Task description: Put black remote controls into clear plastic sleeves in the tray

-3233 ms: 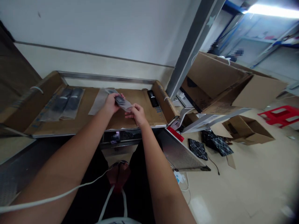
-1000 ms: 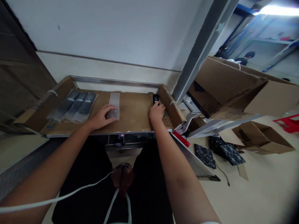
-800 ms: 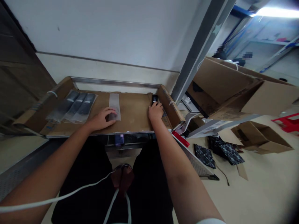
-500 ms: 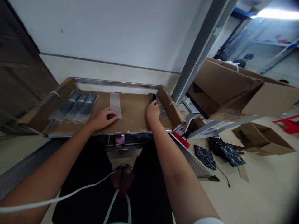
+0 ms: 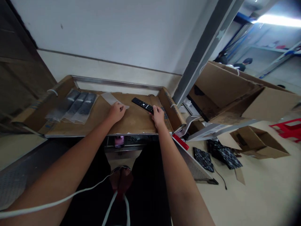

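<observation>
A black remote control (image 5: 143,104) with rows of buttons is gripped at its right end by my right hand (image 5: 158,116), its far end pointing left. My left hand (image 5: 117,112) pinches a translucent plastic sleeve (image 5: 109,98) near its right end; the sleeve lies slanted towards the upper left. The sleeve's mouth faces the remote, with a small gap between them. On the left of the cardboard-lined shelf (image 5: 131,124) lie several bagged remotes (image 5: 80,103) side by side.
Cardboard side walls (image 5: 172,108) bound the shelf. A grey metal post (image 5: 199,50) rises at its right. Beyond stand a large open carton (image 5: 225,91), a smaller carton (image 5: 258,141) and black patterned packets (image 5: 203,158) on the floor. A white cable (image 5: 58,201) crosses my left forearm. People sit far behind.
My right hand has lifted the remote from the shelf's right side and swung it towards the middle. My left hand has moved right and closed on the sleeve, tilting it.
</observation>
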`<state>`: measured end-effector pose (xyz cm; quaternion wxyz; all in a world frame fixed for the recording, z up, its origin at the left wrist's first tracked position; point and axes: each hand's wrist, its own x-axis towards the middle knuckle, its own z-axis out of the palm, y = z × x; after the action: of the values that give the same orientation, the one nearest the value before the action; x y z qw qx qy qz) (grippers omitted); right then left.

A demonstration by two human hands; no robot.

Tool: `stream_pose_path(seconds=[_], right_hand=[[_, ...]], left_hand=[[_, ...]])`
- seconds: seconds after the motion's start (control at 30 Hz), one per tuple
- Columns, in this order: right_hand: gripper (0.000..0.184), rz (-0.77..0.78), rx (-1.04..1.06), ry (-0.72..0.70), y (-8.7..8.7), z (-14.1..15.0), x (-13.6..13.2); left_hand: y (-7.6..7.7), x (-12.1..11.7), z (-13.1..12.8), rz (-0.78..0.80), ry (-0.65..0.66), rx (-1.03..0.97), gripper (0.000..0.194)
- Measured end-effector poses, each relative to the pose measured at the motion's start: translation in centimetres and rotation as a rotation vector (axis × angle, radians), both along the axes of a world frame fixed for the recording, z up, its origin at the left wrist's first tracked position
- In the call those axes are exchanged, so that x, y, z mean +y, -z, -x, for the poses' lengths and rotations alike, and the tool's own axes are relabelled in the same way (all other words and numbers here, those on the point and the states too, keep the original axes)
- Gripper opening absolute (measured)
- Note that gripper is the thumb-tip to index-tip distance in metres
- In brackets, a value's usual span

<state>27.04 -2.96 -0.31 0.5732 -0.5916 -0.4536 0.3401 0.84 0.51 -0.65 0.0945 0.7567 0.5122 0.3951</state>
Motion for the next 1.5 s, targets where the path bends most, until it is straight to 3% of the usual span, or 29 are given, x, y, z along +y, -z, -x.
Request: stream_pose_path(seconds=[0.13, 0.37, 0.87, 1.2, 1.5], right_hand=[[0.04, 0.015, 0.163, -0.065, -0.3, 0.4, -0.4], [0.042, -0.027, 0.124, -0.264, -0.4, 0.8, -1.0], [0.042, -0.029, -0.023, -0.212, -0.5, 0.8, -1.3], [0.04, 0.016, 0.054, -0.143, -0.8, 0.6, -1.6], [0.035, 0.021, -0.004, -0.159, -0.6, 0.6, -1.7]], left_hand=[[0.7, 1.0, 0.3, 0.083, -0.03, -0.153, 0.008], [0.7, 0.8, 0.8, 0.139, 0.069, -0.255, 0.007], [0.2, 0.3, 1.0, 0.151, 0.078, -0.325, 0.012], [0.3, 0.1, 1.2, 0.221, 0.22, -0.318, 0.019], [0.1, -0.4, 1.3, 0.246, 0.201, -0.308, 0.018]])
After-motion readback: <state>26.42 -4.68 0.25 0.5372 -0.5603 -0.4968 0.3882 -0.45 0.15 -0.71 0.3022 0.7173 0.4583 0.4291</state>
